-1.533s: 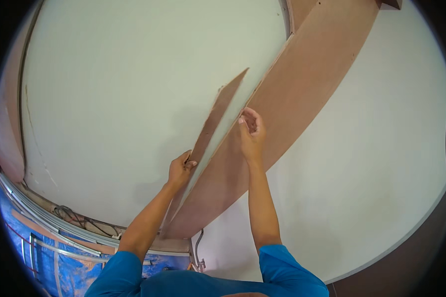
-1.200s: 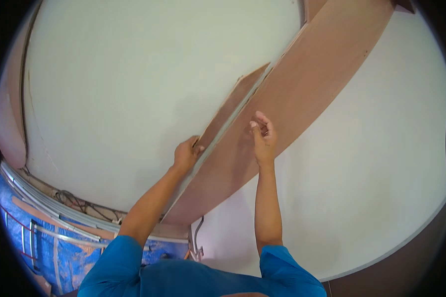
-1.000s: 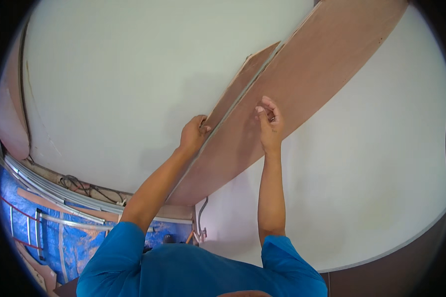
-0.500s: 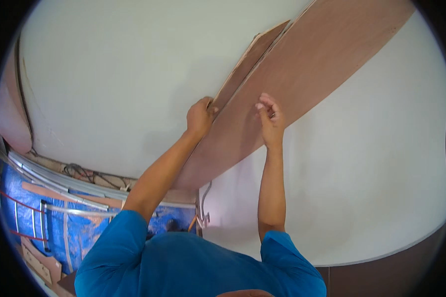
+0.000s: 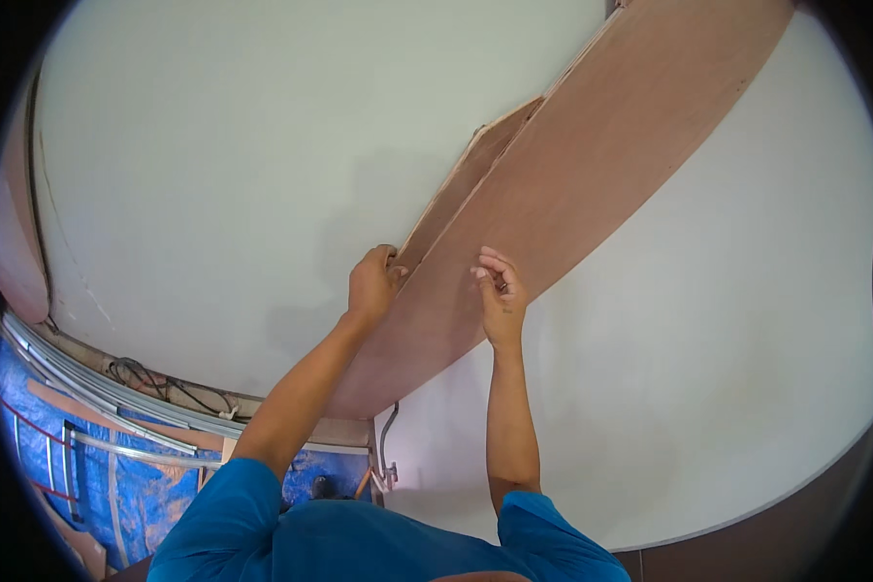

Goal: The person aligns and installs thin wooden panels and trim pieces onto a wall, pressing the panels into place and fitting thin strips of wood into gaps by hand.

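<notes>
My left hand grips the left edge of a narrow plywood strip, its fingers bent round that edge. The strip lies alongside a long, wide reddish plywood board that runs diagonally across the white surface; only a thin dark seam shows between the two. Just in front of the wide board is my right hand, its fingers loosely curled with thumb and fingertips apart. A small shiny bit shows among those fingers, too small to make out; whether the fingertips touch the board I cannot tell.
At the lower left are long metal channels, dark cables, a red-and-silver ladder and blue sheeting. A grey conduit bends near the lower middle. A pinkish board stands at the far left, and dark flooring shows lower right.
The narrow strip has moved in against the wide board, nearly closing the gap, with my left hand still on it. My right hand has come away from that board's edge onto its face.
</notes>
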`<state>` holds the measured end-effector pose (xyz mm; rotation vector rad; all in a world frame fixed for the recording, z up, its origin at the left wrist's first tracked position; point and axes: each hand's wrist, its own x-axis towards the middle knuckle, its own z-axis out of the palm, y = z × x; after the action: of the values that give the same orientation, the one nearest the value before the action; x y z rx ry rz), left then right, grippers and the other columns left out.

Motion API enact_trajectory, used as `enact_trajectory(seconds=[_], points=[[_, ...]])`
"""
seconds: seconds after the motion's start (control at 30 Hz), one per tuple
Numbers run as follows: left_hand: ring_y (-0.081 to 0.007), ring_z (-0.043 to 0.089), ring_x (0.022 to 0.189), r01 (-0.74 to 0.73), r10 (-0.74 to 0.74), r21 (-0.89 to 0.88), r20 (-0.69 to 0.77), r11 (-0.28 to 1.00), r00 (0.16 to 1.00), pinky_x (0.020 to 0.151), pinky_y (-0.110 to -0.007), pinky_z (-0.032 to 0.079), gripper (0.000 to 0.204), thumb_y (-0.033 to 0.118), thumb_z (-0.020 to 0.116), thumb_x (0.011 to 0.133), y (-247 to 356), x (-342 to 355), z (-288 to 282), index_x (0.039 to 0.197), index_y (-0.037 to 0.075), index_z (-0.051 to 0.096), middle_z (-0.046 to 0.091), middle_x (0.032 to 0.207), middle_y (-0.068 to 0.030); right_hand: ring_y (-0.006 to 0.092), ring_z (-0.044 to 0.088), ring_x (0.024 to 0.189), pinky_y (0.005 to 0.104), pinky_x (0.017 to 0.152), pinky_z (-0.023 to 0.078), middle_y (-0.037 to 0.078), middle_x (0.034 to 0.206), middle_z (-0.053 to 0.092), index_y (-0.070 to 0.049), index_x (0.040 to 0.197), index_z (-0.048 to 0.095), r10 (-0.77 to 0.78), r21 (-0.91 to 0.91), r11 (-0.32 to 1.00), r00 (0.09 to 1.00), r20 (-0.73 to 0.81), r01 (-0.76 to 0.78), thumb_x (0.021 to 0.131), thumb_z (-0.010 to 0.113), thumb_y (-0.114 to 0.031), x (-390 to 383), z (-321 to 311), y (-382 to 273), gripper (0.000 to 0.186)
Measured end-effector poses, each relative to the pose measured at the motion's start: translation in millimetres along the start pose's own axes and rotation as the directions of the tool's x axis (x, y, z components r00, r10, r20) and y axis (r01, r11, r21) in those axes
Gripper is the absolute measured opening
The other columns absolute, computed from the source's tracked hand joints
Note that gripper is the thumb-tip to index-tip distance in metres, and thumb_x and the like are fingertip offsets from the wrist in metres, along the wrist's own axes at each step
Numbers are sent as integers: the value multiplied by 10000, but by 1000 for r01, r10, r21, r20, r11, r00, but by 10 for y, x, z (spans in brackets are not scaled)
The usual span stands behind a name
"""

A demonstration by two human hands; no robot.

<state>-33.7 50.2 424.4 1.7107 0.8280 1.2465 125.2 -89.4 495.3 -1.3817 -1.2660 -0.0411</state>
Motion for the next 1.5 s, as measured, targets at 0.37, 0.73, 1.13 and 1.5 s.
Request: enact_trajectory(seconds=[0.37,0.73,1.13,1.5], points=[[-398,671,992,15,-14,-23,53,1000,999,844,-463,511,247,73,741,869,0,-9,-33,1083,-18,658,693,1066,-231,149,642,1087,272,905,521,62,1300,636,-10,1118,704,33,47,998,999,5,-33,951,686,-53,58,70,-173,173],[-414,642,1016,-95,96,65,-4,993,995,864,-479,513,240,97,697,911,-72,-69,57,1130,8,653,654,1115,-195,157,675,1011,286,779,593,94,1339,607,3,1151,679,-32,-32,999,999,36,33,975,650,-26,21,49,-16,181],[-411,636,1007,-86,87,90,-12,992,996,854,-491,507,210,104,688,918,-89,-50,48,1108,22,652,638,1129,-177,148,661,1036,279,829,590,83,1324,614,-2,1150,684,-2,-39,999,1000,27,3,966,664,-26,-54,23,114,186],[-384,654,934,-121,125,72,-54,990,991,799,-454,516,214,57,738,858,-130,-84,12,1051,21,653,641,1061,-181,155,650,1068,284,913,540,93,1325,611,11,1120,692,-14,-69,997,999,40,16,975,662,-47,-114,-63,201,159]])
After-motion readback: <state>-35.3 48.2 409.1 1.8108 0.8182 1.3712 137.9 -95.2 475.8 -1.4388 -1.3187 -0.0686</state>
